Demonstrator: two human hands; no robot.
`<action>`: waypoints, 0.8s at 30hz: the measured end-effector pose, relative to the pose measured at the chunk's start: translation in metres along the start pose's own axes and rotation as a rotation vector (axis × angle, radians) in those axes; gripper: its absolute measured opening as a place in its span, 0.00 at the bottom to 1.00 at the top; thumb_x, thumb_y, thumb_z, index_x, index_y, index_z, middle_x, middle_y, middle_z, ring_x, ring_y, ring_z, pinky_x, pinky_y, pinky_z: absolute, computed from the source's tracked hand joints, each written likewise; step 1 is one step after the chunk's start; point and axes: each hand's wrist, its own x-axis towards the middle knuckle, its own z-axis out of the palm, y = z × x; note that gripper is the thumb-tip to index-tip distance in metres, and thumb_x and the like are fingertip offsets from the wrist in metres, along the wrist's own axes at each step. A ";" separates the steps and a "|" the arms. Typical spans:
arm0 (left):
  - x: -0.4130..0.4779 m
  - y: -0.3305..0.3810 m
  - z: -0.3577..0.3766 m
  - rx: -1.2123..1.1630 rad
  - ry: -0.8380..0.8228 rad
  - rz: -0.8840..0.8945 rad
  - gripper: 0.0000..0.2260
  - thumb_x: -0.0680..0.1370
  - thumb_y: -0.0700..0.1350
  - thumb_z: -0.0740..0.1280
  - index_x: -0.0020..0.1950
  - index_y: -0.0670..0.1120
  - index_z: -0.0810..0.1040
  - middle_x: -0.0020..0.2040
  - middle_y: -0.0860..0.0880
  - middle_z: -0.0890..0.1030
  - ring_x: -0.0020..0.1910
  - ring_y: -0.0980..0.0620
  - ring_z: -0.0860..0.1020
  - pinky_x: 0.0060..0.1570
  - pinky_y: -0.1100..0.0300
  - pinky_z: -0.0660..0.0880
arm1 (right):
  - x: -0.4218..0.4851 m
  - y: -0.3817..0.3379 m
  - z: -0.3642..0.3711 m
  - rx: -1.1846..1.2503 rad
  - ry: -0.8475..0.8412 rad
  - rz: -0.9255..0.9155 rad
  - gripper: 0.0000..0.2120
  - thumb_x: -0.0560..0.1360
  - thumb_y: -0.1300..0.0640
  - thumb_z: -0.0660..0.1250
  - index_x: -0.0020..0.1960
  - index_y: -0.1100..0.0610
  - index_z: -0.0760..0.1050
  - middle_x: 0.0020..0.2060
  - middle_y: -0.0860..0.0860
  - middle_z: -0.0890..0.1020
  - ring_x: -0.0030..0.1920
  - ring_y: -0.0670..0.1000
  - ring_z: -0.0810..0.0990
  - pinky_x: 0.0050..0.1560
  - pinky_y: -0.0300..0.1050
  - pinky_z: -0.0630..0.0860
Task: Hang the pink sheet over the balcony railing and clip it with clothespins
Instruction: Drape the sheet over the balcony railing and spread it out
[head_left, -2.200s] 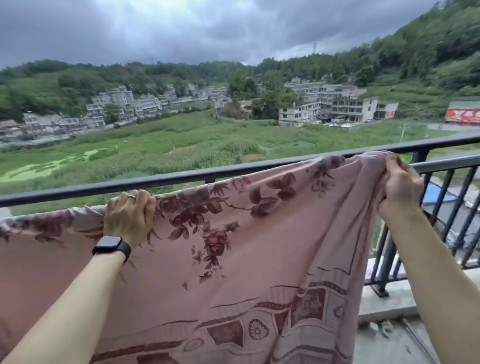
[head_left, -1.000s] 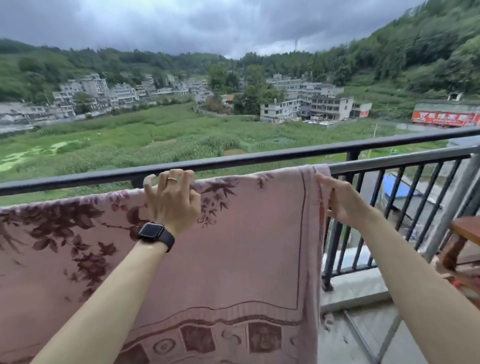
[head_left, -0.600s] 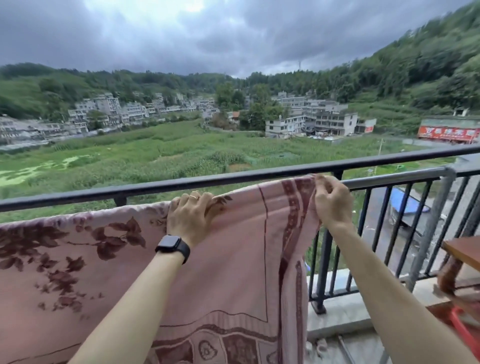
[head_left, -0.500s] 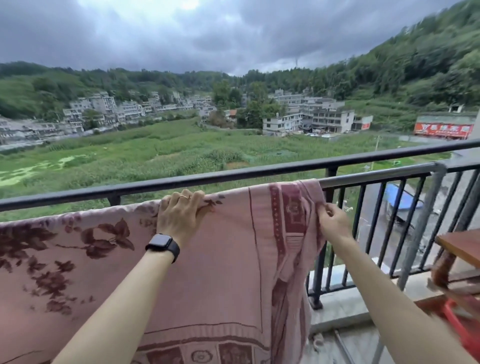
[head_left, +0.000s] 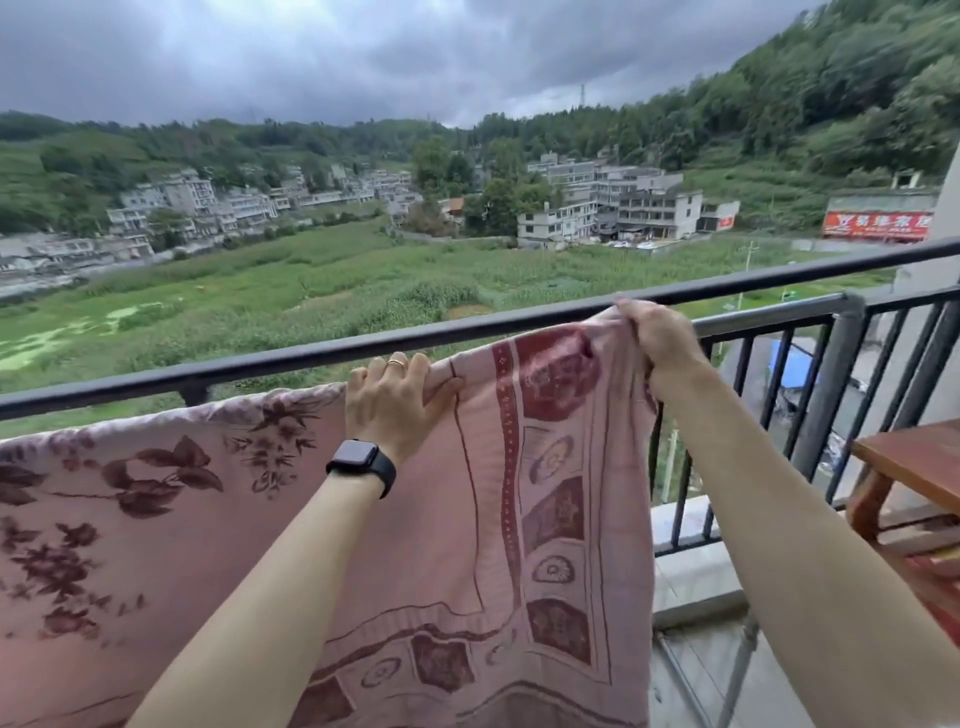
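Risen, right hand (head_left: 662, 343) grips pink sheet (head_left: 441, 519) corner; left hand (head_left: 392, 402) grips its edge; banner (head_left: 877, 226) writing unreadable.

A: Sheet (head_left: 467, 519)?
B: Cloth, matt pink, soft woven look, maroon print.
A: Railing (head_left: 291, 358)?
B: Dark painted metal, smooth, slight sheen. Table (head_left: 914, 457): reddish wood, glossy varnish. Watch (head_left: 358, 460): glossy black face, matt strap. Ring (head_left: 396, 362): shiny gold metal.

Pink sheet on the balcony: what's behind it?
The railing: its dark top bar shows above the pink sheet, and its upright bars continue to the right. Everything directly behind the cloth is covered.
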 end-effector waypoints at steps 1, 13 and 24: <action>0.000 -0.003 0.002 0.002 0.017 0.002 0.26 0.78 0.68 0.52 0.53 0.47 0.75 0.49 0.46 0.81 0.47 0.43 0.78 0.48 0.49 0.68 | 0.005 0.003 -0.017 0.184 0.095 -0.010 0.08 0.74 0.50 0.73 0.47 0.55 0.82 0.34 0.49 0.84 0.35 0.49 0.84 0.46 0.47 0.81; 0.007 0.030 -0.011 0.028 -0.009 -0.001 0.26 0.75 0.69 0.55 0.57 0.50 0.75 0.56 0.46 0.80 0.55 0.44 0.76 0.61 0.43 0.63 | 0.007 0.043 -0.076 0.407 -0.489 0.224 0.32 0.81 0.36 0.53 0.68 0.60 0.76 0.58 0.60 0.81 0.58 0.59 0.81 0.60 0.53 0.77; 0.062 0.139 0.008 -0.033 0.081 0.238 0.26 0.80 0.68 0.51 0.45 0.48 0.77 0.31 0.51 0.80 0.26 0.50 0.77 0.27 0.62 0.67 | 0.051 0.017 -0.103 -0.105 -0.075 -0.063 0.14 0.74 0.52 0.74 0.49 0.63 0.82 0.44 0.58 0.83 0.44 0.56 0.83 0.50 0.49 0.80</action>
